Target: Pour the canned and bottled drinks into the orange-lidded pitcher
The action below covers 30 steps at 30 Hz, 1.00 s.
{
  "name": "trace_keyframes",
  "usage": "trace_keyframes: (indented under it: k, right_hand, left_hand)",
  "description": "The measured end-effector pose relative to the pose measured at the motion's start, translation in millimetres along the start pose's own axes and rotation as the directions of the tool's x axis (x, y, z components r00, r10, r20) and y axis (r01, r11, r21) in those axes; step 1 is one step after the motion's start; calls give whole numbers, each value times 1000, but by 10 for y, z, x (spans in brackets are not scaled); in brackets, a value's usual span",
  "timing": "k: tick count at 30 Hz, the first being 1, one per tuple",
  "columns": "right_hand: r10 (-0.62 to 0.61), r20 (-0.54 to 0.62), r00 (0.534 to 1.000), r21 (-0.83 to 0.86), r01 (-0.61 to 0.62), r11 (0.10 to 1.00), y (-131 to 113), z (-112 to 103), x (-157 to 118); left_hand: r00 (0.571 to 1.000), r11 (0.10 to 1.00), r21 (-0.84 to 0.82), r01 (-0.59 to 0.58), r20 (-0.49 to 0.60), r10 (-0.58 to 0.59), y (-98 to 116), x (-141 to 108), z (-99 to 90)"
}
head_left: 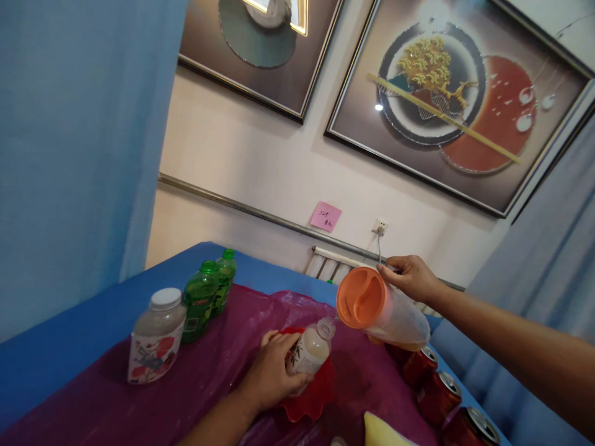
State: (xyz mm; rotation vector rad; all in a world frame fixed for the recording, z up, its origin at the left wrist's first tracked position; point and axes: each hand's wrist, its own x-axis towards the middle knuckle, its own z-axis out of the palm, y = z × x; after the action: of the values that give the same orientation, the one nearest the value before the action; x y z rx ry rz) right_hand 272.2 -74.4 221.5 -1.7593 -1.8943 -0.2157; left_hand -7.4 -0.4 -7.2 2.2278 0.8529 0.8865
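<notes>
My left hand (274, 370) is wrapped round a small clear bottle (312, 350) with a label and an open neck, tilted to the right over a red scalloped dish (320, 395). My right hand (411, 277) grips a clear pitcher (403, 319) with an orange lid (361, 297). The pitcher lies tipped on its side, its lid facing left, close to the bottle's mouth. Some yellowish liquid shows low in the pitcher. Whether liquid is flowing between the two is hard to make out.
A white-capped jar (157, 337) and two green bottles (201, 300) stand at left on the purple sheet (93, 396). Several red cans (439, 396) line the right edge. A yellow object (383, 432) lies at the bottom. Blue curtains hang at both sides.
</notes>
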Motion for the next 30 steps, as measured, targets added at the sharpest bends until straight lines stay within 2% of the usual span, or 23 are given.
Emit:
trace_keyframes:
  k: [30]
  right_hand:
    - [40,16,999,-2,-40,999,-4,19,-15]
  left_hand:
    - [1000,1000,21,-3,-22,3,-13,-5,21]
